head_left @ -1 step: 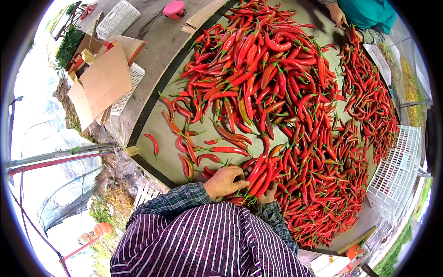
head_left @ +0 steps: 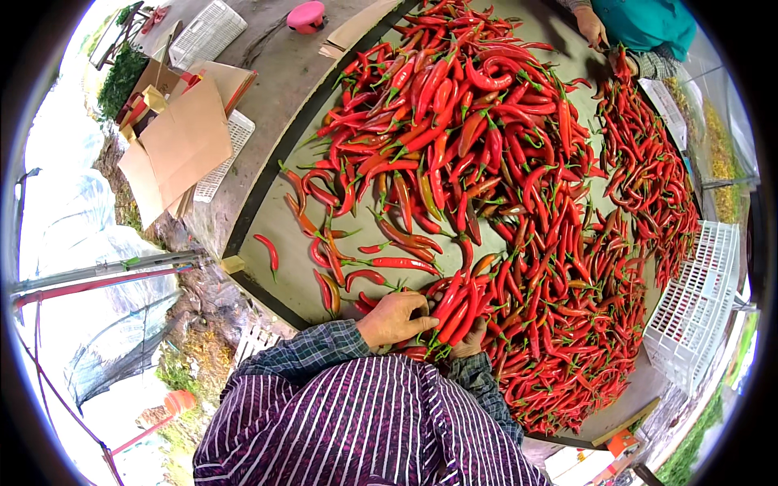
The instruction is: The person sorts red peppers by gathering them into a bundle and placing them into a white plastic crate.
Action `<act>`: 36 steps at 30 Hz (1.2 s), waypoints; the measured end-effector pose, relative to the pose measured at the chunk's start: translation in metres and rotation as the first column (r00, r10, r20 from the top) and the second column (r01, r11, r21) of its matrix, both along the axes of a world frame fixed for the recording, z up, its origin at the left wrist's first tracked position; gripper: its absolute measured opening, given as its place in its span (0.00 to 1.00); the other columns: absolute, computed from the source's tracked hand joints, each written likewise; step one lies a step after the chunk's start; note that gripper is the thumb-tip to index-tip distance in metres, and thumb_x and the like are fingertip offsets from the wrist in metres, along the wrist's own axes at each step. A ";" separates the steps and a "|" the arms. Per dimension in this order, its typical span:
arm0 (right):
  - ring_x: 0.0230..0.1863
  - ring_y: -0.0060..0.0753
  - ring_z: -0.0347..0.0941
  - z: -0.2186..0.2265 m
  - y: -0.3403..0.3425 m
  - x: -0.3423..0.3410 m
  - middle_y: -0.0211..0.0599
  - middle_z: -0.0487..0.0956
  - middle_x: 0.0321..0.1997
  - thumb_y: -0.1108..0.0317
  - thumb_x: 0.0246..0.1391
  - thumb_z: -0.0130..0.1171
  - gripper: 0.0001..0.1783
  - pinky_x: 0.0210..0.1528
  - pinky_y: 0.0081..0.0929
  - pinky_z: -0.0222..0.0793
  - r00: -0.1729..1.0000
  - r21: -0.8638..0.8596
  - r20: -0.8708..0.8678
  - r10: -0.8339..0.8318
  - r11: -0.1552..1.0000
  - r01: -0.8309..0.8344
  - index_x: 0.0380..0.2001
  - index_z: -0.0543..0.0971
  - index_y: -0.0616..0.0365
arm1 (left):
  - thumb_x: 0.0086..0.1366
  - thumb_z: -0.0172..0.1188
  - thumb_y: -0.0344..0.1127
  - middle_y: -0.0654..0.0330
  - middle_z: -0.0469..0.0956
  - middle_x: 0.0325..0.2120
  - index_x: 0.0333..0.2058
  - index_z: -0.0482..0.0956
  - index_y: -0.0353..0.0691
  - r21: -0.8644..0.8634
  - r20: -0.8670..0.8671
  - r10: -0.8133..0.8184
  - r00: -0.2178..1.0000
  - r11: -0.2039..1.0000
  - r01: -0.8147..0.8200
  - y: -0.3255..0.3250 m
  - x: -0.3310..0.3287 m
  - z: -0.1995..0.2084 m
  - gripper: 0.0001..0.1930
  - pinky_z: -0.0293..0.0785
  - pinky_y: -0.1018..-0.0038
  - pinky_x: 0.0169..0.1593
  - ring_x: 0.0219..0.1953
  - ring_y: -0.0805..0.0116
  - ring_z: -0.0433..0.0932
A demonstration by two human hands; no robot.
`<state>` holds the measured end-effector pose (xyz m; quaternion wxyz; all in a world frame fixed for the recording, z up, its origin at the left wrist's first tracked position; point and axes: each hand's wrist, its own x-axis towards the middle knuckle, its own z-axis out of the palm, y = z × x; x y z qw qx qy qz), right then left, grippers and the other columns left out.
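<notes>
Close to my body, a bunch of red chili peppers [head_left: 459, 309] lies between my hands, green stems toward me. My left hand [head_left: 395, 319] curls its fingers on the left side of this bunch. On the other side, my right hand [head_left: 471, 340] closes round the peppers from below, its fingers mostly hidden. A large heap of red chili peppers [head_left: 454, 105] covers the far middle of the table [head_left: 296, 243]. More chili peppers spread along the right, and several loose ones, some brownish or orange, lie left of my hands.
Across the table at the far right, another person's hand [head_left: 592, 27] is beside a strip of chili peppers. A white plastic crate [head_left: 695, 304] stands against the right edge. Flattened cardboard [head_left: 182, 150], another white crate [head_left: 207, 34] and a pink stool [head_left: 306, 16] are off to the left.
</notes>
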<state>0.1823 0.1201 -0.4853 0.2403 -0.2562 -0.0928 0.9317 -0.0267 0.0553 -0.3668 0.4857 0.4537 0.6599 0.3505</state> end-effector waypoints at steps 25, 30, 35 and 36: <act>0.57 0.64 0.62 0.030 0.020 -0.003 0.57 0.65 0.57 0.50 0.36 0.69 0.48 0.60 0.59 0.57 0.983 -0.144 -0.081 -0.166 0.978 0.153 0.58 0.60 0.60 | 0.42 0.71 0.45 0.53 0.66 0.33 0.34 0.66 0.38 0.298 -0.749 0.524 0.405 0.813 -0.501 0.145 -0.064 -0.043 0.27 0.70 0.59 0.36 0.34 0.54 0.72; 0.59 0.60 0.61 0.022 0.011 0.007 0.54 0.64 0.59 0.50 0.39 0.68 0.48 0.61 0.52 0.58 0.979 -0.075 -0.156 -0.134 0.989 0.124 0.59 0.58 0.59 | 0.48 0.59 0.29 0.48 0.66 0.34 0.35 0.67 0.34 0.317 -0.749 0.526 0.402 0.818 -0.479 0.123 -0.068 -0.044 0.15 0.72 0.58 0.35 0.34 0.48 0.72; 0.58 0.59 0.62 0.010 -0.003 0.016 0.53 0.64 0.59 0.48 0.39 0.68 0.50 0.59 0.51 0.61 0.988 0.041 -0.009 -0.155 0.987 0.155 0.60 0.57 0.59 | 0.52 0.57 0.30 0.42 0.70 0.36 0.34 0.71 0.32 0.170 -0.675 0.424 0.603 0.886 -0.432 0.076 -0.072 -0.043 0.11 0.73 0.60 0.38 0.35 0.44 0.74; 0.58 0.60 0.62 0.026 -0.002 0.008 0.54 0.64 0.59 0.49 0.38 0.68 0.50 0.59 0.51 0.61 0.986 -0.066 -0.078 -0.145 0.988 0.140 0.60 0.57 0.60 | 0.53 0.58 0.32 0.43 0.72 0.36 0.37 0.71 0.30 0.103 -0.632 0.390 0.670 0.899 -0.426 0.062 -0.077 -0.051 0.14 0.72 0.62 0.38 0.35 0.48 0.75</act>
